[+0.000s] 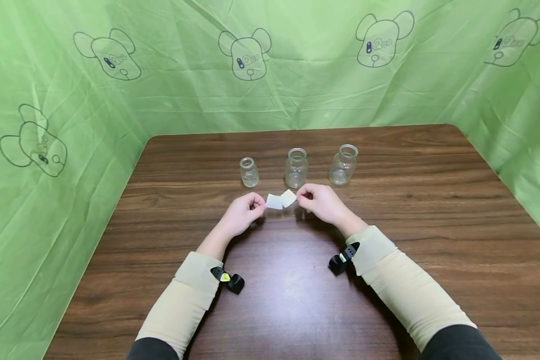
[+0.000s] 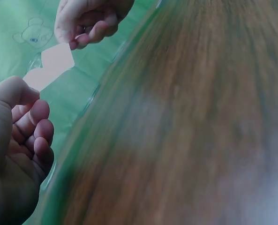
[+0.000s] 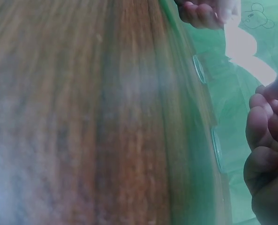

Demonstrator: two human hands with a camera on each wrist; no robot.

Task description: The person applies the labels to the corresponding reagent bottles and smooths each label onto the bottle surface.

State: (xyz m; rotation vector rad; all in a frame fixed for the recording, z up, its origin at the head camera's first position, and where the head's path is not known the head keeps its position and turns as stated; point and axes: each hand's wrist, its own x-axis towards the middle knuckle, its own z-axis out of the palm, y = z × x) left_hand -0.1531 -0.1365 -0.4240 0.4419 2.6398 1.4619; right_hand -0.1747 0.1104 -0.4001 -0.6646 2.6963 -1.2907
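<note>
Between both hands, in the head view, stretches a small white paper (image 1: 274, 201) with a cream-tinted part on the right. Its two squarish parts meet at a notch in the middle; whether they are joined or overlap I cannot tell. My left hand (image 1: 243, 214) pinches the left end between thumb and forefinger. At the right end, the thumb and fingertips of my right hand (image 1: 322, 202) pinch the paper's corner. In the left wrist view the paper (image 2: 58, 61) is held up above the table. The right wrist view shows the same paper (image 3: 240, 42), bright and washed out.
Just beyond the hands stand three clear glass jars without lids: a small one (image 1: 249, 173), a middle one (image 1: 296, 168) and a right one (image 1: 343, 165). The brown wooden table (image 1: 432, 200) ends at a green curtain (image 1: 297, 100) with printed animal heads.
</note>
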